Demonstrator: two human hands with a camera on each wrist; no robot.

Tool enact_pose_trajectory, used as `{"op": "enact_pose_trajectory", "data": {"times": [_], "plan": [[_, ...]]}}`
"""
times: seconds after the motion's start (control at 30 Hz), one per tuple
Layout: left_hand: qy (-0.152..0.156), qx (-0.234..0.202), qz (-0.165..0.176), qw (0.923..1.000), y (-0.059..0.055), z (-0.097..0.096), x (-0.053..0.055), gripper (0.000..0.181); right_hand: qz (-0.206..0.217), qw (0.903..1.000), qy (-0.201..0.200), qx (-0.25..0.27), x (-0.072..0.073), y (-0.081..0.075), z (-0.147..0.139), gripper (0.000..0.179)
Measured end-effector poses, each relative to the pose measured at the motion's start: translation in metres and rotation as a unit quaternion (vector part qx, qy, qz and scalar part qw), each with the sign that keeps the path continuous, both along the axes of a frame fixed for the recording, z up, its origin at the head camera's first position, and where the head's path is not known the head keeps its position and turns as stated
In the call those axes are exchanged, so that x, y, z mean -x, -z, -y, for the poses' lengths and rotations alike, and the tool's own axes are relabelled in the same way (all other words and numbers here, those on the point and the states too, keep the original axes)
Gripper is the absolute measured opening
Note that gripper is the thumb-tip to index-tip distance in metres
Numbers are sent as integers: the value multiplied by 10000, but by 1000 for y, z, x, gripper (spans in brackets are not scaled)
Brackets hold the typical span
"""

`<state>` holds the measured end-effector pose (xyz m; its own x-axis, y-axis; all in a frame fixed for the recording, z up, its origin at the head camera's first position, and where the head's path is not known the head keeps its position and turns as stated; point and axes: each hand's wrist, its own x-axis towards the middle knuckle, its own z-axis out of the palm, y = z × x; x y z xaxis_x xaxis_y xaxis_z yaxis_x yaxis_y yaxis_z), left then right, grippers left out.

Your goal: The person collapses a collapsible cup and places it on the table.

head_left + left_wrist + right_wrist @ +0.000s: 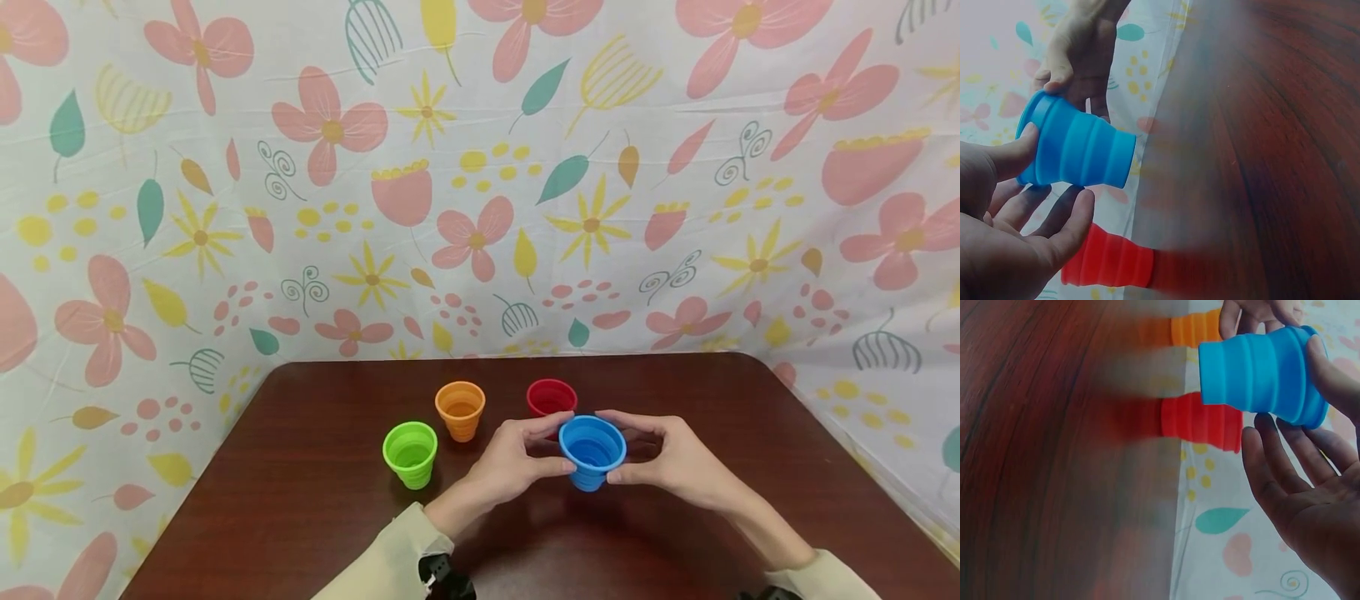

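A blue ribbed collapsible cup [591, 450] is held upright above the table between both hands, its opening facing up. My left hand [513, 458] pinches its left side near the rim with thumb and fingers. On the opposite side my right hand [667, 458] grips it the same way. Both wrist views show the blue cup [1079, 140] extended in tiers, with its base off the tabletop. Just behind it stands a red cup [552, 395], partly hidden by the left fingers and the blue cup.
An orange cup [461, 408] and a green cup [410, 454] stand upright on the dark brown wooden table [330, 492], left of the hands. A flower-patterned cloth [465, 167] hangs behind the table and along its sides.
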<state>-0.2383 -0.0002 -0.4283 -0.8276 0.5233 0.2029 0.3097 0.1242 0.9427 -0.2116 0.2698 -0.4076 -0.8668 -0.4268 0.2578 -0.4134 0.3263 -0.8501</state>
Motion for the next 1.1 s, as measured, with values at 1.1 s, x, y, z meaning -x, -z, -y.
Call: {"op": "enact_pose_trajectory", "data": {"times": [1.1], "plan": [[35,-293,-82,9995,-9,44,-18,60,63,9995,-129,272,-2,-7,42,70]]}}
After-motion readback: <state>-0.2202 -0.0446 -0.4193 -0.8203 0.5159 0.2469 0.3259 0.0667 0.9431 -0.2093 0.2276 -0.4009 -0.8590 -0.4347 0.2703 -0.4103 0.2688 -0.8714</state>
